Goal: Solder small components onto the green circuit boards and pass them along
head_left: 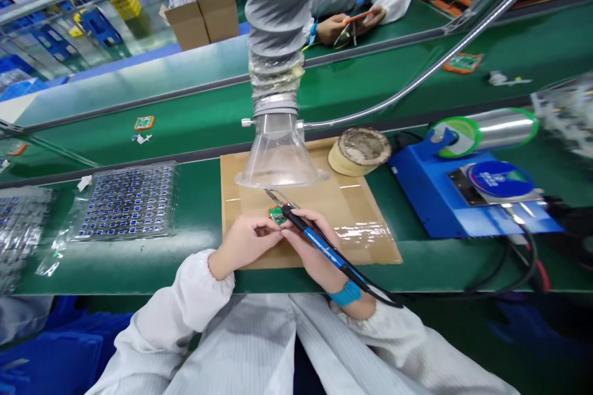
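Note:
A blue and black soldering iron (322,247) lies in my right hand (315,244), its metal front end pointing away from me over the cardboard mat. Just beneath that front end is a small green circuit board (278,215) with an orange edge. My left hand (248,241) is closed in a pinch at the near side of the board. Its fingertips meet those of my right hand, and what they pinch is hidden. A clear fume hood (281,157) on a grey hose hangs just beyond both hands.
Cardboard (380,241) covers the bench under my hands. A round pot (359,151) and a blue solder-feeder unit (426,197) with a solder reel stand right. A clear tray of small parts (127,200) lies left. Across the green belt (199,117), a co-worker's hands (352,26) hold an orange-edged piece.

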Demonstrator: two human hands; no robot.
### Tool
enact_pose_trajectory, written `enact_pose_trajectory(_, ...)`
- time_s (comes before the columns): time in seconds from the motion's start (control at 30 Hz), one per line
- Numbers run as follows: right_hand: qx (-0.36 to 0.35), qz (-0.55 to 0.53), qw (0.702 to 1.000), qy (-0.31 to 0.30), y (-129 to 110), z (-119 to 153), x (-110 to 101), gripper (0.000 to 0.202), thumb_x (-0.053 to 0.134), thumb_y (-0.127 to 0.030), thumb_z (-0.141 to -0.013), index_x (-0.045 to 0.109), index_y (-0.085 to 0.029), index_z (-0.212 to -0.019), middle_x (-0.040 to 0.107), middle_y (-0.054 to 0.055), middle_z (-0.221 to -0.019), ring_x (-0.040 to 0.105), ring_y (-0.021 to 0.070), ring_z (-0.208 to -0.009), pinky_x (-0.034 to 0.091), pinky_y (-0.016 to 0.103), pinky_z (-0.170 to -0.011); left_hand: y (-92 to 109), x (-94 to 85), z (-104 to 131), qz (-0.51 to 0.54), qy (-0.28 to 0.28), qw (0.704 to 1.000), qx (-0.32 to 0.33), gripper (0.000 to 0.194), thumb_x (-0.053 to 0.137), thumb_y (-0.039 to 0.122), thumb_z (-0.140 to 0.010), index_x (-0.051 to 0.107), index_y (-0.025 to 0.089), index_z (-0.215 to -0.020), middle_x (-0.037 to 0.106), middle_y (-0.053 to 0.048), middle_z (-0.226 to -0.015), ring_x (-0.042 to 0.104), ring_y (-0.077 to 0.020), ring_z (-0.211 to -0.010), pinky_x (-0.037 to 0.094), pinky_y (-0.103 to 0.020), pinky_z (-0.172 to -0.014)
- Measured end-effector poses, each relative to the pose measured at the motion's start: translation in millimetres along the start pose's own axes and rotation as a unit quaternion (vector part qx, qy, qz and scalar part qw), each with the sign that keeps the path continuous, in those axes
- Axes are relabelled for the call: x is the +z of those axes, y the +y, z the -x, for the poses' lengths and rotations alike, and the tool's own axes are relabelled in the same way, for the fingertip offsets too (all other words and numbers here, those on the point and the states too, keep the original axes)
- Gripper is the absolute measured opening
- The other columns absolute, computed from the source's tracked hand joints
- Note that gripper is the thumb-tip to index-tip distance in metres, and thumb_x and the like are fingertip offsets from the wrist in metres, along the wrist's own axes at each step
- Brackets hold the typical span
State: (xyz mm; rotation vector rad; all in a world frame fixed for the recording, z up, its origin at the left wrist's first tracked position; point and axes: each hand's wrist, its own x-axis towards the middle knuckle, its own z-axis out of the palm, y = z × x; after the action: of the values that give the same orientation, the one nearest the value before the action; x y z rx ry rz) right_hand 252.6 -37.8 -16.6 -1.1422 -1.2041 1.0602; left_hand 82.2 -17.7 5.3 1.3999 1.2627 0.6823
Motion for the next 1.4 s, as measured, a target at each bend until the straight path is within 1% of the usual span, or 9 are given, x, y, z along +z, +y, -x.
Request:
enact_pose_trajectory(0.13,-0.002,-0.004,1.000,0.007,-1.6,-1.3,-0.4,0.023,0.078,-0.033,-0.086,0.067,-0.026,-0.106,0.077,-0.001,-0.087,0.077,0.0173,-0.080,0.064,0.032,-0.078,0.9,0.7,3.1,-0.009,0.016,1.000,0.009,0.025,0.072,0.039,-0.083,0.078,0.015,-0.081,0.070,-0.005,-0.069,0.056,-0.0129,-0.060,0.044,-0.025,-0.056)
enact_pose_trajectory(0.3,0.005,-0.012,1.000,0.015,-0.9,-2.2,-0.5,0.024,0.079,-0.034,-0.085,0.067,-0.025,-0.104,0.077,0.000,-0.085,0.076,0.0176,-0.078,0.064,0.032,-0.075,2.3,1.3,4.8,0.011,0.037,0.999,0.007,0.025,0.075,0.040,-0.083,0.079,0.016,-0.082,0.074,-0.006,-0.076,0.062,-0.0151,-0.066,0.048,-0.026,-0.060)
enact_pose_trajectory(0.43,0.008,0.007,1.000,0.017,2.1,-1.6,0.2,0.022,0.078,-0.031,-0.084,0.068,-0.025,-0.103,0.077,0.000,-0.085,0.076,0.0179,-0.078,0.063,0.031,-0.074,3.1,-1.5,3.9,-0.003,0.031,0.999,0.016,0.023,0.073,0.038,-0.086,0.077,0.016,-0.080,0.074,-0.005,-0.075,0.060,-0.0144,-0.064,0.047,-0.026,-0.060)
enact_pose_trajectory(0.6,-0.009,0.060,0.998,0.036,14.3,-0.1,-4.0,0.020,0.076,-0.032,-0.087,0.071,-0.026,-0.105,0.078,0.003,-0.102,0.077,0.0192,-0.090,0.063,0.033,-0.082,-1.1,-14.9,-7.1,-0.142,0.014,0.982,0.126,0.018,0.068,0.027,-0.090,0.073,0.019,-0.074,0.071,-0.004,-0.076,0.062,-0.0182,-0.078,0.048,-0.034,-0.078)
enact_pose_trajectory(0.67,-0.013,0.075,0.996,0.055,17.1,0.2,-9.5,0.022,0.076,-0.034,-0.088,0.071,-0.026,-0.107,0.078,0.005,-0.106,0.077,0.0205,-0.094,0.064,0.035,-0.087,-4.8,-20.4,-13.5,-0.217,0.013,0.966,0.140,0.018,0.068,0.022,-0.089,0.071,0.020,-0.071,0.069,-0.004,-0.078,0.061,-0.0196,-0.084,0.046,-0.037,-0.085)
enact_pose_trajectory(0.83,-0.049,0.142,0.985,0.085,16.9,6.9,-30.9,0.017,0.074,-0.035,-0.090,0.074,-0.026,-0.104,0.079,0.006,-0.103,0.077,0.0226,-0.096,0.064,0.037,-0.086,-13.5,-26.5,-25.6,-0.309,0.014,0.944,0.119,0.020,0.069,0.016,-0.086,0.068,0.019,-0.066,0.064,-0.004,-0.083,0.056,-0.0198,-0.085,0.043,-0.038,-0.084)
enact_pose_trajectory(1.0,-0.074,0.174,0.979,0.078,22.0,22.0,-48.1,0.011,0.068,-0.032,-0.092,0.073,-0.025,-0.099,0.077,0.005,-0.090,0.076,0.0208,-0.080,0.062,0.033,-0.071,-13.7,-27.1,-28.4,-0.313,-0.006,0.943,0.113,0.018,0.069,0.016,-0.084,0.068,0.019,-0.066,0.063,-0.003,-0.082,0.056,-0.0202,-0.087,0.042,-0.039,-0.085)
enact_pose_trajectory(1.17,-0.109,0.192,0.975,0.042,16.3,21.7,-46.4,0.006,0.069,-0.026,-0.088,0.071,-0.025,-0.094,0.075,0.002,-0.082,0.073,0.0193,-0.072,0.061,0.031,-0.065,-12.5,-27.4,-28.8,-0.316,-0.012,0.943,0.103,0.016,0.069,0.019,-0.084,0.071,0.020,-0.069,0.064,-0.003,-0.086,0.057,-0.0211,-0.090,0.041,-0.041,-0.088)
enact_pose_trajectory(1.4,-0.125,0.204,0.970,0.033,8.8,15.8,-39.3,0.007,0.069,-0.023,-0.087,0.070,-0.026,-0.093,0.075,0.001,-0.081,0.072,0.0183,-0.069,0.060,0.031,-0.065,-10.9,-26.3,-31.0,-0.327,-0.020,0.941,0.086,0.016,0.070,0.019,-0.084,0.072,0.020,-0.068,0.065,-0.004,-0.085,0.057,-0.0221,-0.090,0.041,-0.040,-0.086)
